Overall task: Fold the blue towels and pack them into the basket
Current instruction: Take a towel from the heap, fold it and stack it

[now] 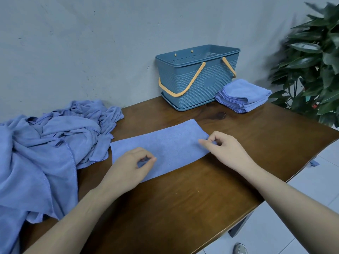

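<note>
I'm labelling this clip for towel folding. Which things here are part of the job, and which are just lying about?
Part of the job: flat towel strip, left hand, right hand, unfolded towel pile, folded towel stack, blue basket.
Lying about: potted plant, shoe.

- Left hand (128, 168): lower centre of the frame, palm down, fingers curled, thumb and forefinger tips pinched together.
- Left forearm: bare, runs from the bottom left edge up to the wrist.
- Right hand (224, 149): right of centre, knuckles up, fingers curled, thumb and forefinger pinching.
- Right forearm: bare, enters from the lower right corner.
</note>
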Motion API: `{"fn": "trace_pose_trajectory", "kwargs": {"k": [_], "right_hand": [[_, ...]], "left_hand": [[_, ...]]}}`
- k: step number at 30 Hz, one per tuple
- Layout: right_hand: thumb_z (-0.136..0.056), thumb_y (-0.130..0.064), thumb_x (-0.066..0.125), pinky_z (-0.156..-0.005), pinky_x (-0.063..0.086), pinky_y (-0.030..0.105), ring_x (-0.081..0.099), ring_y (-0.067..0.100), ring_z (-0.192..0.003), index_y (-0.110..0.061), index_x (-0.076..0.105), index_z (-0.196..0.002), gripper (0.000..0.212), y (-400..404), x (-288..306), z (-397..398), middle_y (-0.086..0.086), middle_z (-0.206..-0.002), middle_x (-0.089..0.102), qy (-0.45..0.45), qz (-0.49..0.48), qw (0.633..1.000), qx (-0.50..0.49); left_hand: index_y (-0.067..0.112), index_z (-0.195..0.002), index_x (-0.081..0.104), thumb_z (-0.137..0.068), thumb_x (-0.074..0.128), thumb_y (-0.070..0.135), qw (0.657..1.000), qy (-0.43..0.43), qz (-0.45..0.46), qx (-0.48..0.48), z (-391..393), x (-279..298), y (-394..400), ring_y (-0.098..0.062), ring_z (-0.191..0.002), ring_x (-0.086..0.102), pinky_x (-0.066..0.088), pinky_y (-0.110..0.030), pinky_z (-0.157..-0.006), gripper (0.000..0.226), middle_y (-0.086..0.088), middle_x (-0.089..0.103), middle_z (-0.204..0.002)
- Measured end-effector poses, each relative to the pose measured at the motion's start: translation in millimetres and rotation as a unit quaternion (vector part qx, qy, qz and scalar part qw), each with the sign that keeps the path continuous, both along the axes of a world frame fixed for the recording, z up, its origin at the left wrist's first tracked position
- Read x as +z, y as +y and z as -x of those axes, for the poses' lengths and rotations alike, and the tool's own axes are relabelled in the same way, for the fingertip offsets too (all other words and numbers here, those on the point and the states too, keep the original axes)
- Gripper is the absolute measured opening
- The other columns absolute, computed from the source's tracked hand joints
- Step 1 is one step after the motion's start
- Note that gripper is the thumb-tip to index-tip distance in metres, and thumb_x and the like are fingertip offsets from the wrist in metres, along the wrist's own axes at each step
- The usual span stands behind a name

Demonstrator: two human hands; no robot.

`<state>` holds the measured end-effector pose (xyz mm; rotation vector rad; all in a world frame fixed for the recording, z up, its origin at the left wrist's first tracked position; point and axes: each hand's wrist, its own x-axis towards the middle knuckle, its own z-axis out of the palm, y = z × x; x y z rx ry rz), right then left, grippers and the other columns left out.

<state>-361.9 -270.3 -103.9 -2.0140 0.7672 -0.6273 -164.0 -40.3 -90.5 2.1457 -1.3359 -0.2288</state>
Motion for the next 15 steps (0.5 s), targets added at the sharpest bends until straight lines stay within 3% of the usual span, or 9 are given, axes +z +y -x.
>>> {"fn": "trace_pose_trajectory", "kwargs": {"k": [4,7,12,15], "right_hand": [[-0.085,-0.018,0.077,-0.070,0.046,0.035,0.054,0.012,-0.070,-0.024,0.055,-0.086,0.022,4,4,-12,-0.005,-0.080,0.059,-0.098,-0.072,0.993,-0.007],[-0.083,0.001,0.064,-0.073,0.047,0.039,0.056,0.011,-0.076,-0.033,0.050,-0.100,0.040,17,9,-26,-0.004,-0.091,0.061,-0.148,-0.064,0.987,0.005],[-0.078,0.003,0.060,-0.085,0.052,0.037,0.062,0.015,-0.089,-0.055,0.040,-0.107,0.068,49,14,-47,-0.017,-0.095,0.057,-0.180,0.012,0.979,0.097],[-0.076,-0.001,0.055,-0.079,0.048,0.025,0.058,0.013,-0.084,-0.052,0.040,-0.111,0.065,66,13,-54,-0.022,-0.094,0.052,-0.157,0.066,0.969,0.178]], "left_hand": [[0.031,-0.089,0.070,-0.098,0.062,0.033,0.991,0.124,0.028,0.029,16,8,-16,-0.003,-0.092,0.062,0.047,-0.017,-0.080,0.012,0.012,0.069,-0.095],[0.024,-0.101,0.068,-0.100,0.060,0.028,0.945,0.311,0.076,0.058,28,21,-35,-0.013,-0.086,0.068,0.057,-0.030,-0.080,0.009,0.000,0.070,-0.104],[0.017,-0.116,0.056,-0.098,0.062,0.033,0.841,0.516,0.136,0.087,32,38,-61,-0.026,-0.093,0.073,0.060,-0.040,-0.079,0.024,-0.010,0.065,-0.116],[0.009,-0.127,0.051,-0.093,0.069,0.040,0.836,0.526,0.136,0.076,19,44,-69,-0.022,-0.081,0.072,0.058,-0.037,-0.069,0.050,-0.008,0.072,-0.092]]}}
